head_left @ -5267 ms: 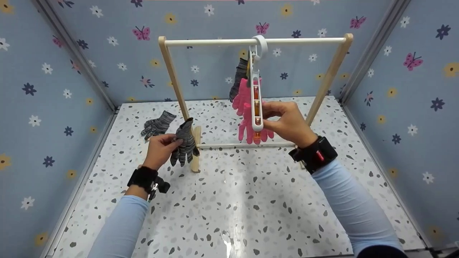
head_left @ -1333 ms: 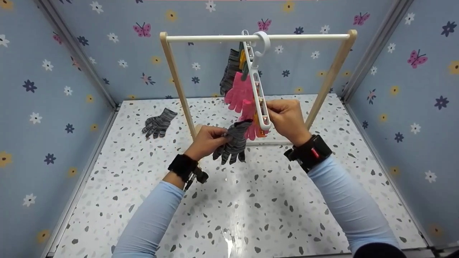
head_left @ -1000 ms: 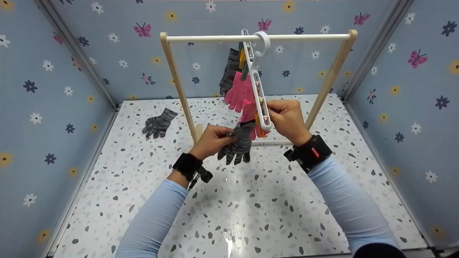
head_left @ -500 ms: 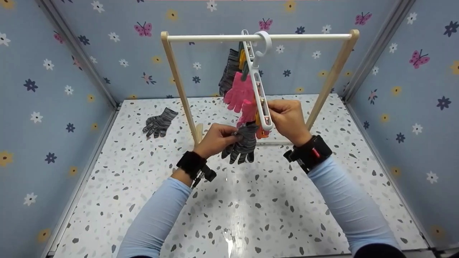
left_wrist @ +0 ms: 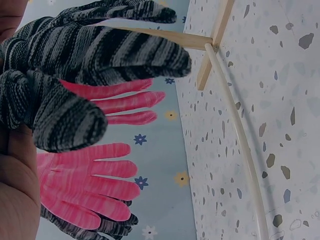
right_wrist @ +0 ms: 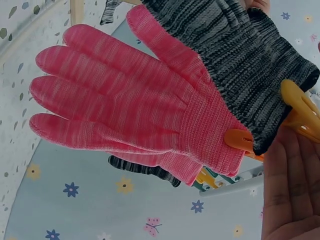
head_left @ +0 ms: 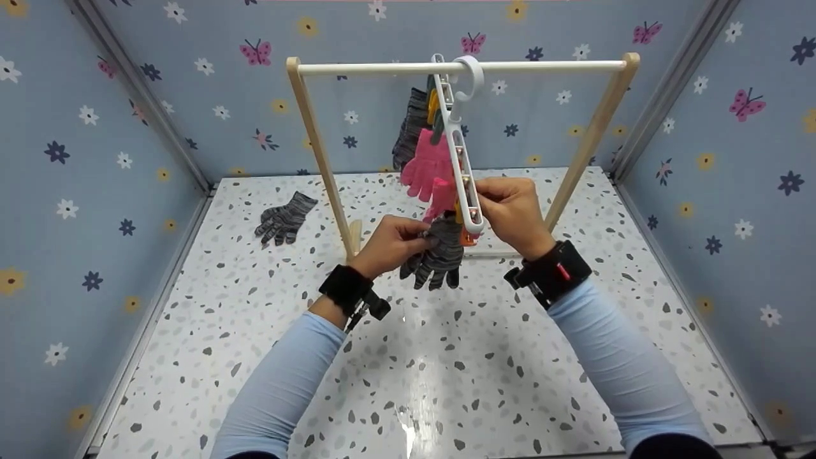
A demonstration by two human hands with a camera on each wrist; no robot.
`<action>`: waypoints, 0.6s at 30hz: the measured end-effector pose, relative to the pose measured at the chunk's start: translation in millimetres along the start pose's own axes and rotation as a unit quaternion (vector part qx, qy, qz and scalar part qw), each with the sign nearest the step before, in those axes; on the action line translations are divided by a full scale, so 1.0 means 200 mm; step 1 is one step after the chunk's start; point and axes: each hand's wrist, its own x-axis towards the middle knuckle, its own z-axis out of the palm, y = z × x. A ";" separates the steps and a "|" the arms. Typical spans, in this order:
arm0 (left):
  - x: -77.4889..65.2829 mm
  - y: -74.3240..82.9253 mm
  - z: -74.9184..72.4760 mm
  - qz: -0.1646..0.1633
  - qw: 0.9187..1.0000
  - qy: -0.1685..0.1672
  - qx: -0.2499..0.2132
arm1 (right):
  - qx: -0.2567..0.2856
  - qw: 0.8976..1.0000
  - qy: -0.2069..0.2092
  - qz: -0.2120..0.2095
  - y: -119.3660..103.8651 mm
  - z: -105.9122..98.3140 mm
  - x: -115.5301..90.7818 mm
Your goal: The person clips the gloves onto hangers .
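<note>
A white clip hanger (head_left: 460,162) hangs by its hook from the rack's rail. My left hand (head_left: 398,242) pinches a grey-and-black knit glove (head_left: 443,255) by its side, its fingers pointing down. In the right wrist view the glove's cuff lies against a yellow clothespin (right_wrist: 300,106); I cannot tell whether the clothespin grips it. My right hand (head_left: 513,210) pinches that clothespin under the hanger's near end, its fingertips partly hidden. Behind the grey glove, a pink glove (right_wrist: 125,95) hangs from an orange clothespin (right_wrist: 239,140). Another pink glove (head_left: 427,167) hangs farther back.
A grey-and-black glove (head_left: 285,218) lies on the speckled floor at the left. Beyond the pink ones a dark glove (head_left: 411,131) hangs at the hanger's far end. The wooden rack's posts (head_left: 319,146) and low white bar (left_wrist: 240,130) stand around the work.
My left hand has carried the grey glove from the left post rightward to the hanger's near end. The hanger has turned slightly; the right hand keeps its place at it.
</note>
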 end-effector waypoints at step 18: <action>0.01 0.00 0.01 0.007 1.000 -0.009 -0.007 | -0.071 0.997 -0.016 -0.007 0.01 -0.01 -0.02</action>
